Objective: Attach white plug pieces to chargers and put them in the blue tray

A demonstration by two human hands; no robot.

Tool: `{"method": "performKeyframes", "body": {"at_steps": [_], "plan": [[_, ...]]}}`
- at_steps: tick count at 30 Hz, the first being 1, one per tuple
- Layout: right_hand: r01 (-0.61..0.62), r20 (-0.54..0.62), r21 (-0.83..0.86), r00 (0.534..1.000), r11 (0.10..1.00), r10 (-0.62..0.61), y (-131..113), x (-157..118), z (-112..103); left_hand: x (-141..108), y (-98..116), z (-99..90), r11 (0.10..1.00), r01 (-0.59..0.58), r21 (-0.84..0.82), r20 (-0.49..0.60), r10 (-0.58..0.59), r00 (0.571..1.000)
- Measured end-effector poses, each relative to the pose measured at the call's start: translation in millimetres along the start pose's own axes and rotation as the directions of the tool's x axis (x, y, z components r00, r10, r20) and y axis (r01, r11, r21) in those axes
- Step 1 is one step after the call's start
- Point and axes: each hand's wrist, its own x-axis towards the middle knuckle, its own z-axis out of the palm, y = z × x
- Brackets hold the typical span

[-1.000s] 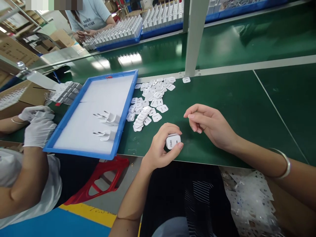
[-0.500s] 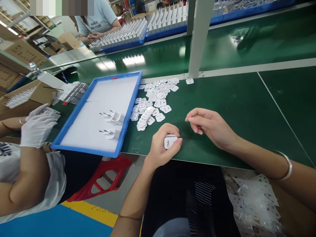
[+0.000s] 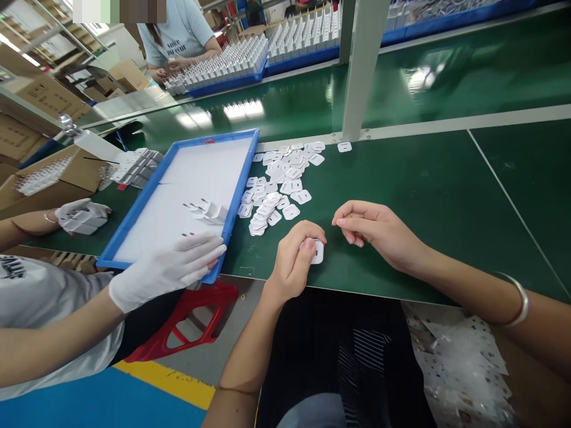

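My left hand (image 3: pixel 291 261) is closed around a few stacked white plastic cover plates (image 3: pixel 318 253) at the table's front edge. The thumb presses on the top plate, which has rounded corners and a small dark slot; the palm hides how many lie beneath. My right hand (image 3: pixel 377 230) hovers to the right over the green tabletop, fingers curled, thumb against the index finger, with nothing visible in them. Beyond my left hand lies a loose heap of similar white cover plates (image 3: pixel 292 172).
A blue-rimmed tray (image 3: pixel 255 148) with white plug housings (image 3: pixel 209 211) stands left. A co-worker's gloved hand (image 3: pixel 173 267) reaches over its near edge; the other gloved hand (image 3: pixel 82 217) holds white housings. A metal post (image 3: pixel 357 77) rises behind the heap. A red stool (image 3: pixel 200 315) stands below.
My left thumb has slid across the top plate, covering its printed word. My right hand has barely moved. One of the co-worker's gloved hands has come over the tray.
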Motion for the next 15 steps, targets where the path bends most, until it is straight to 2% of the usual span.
{"method": "performKeyframes", "body": {"at_steps": [4,10,15], "plan": [[0.002,0.001,-0.02,1.0,1.0,-0.002,2.1,0.4,-1.4,-1.3,0.0,1.1,0.999,0.043,0.013,-0.012,-0.043,0.999],[0.001,-0.016,-0.024,1.0,1.0,-0.001,2.6,2.5,-2.2,0.6,-1.7,2.5,0.997,0.058,-0.057,-0.046,-0.06,0.997],[0.002,-0.016,-0.042,1.0,0.999,-0.002,1.8,4.2,-1.9,0.1,-2.1,2.9,0.996,0.088,-0.019,-0.034,-0.088,0.996]]}}
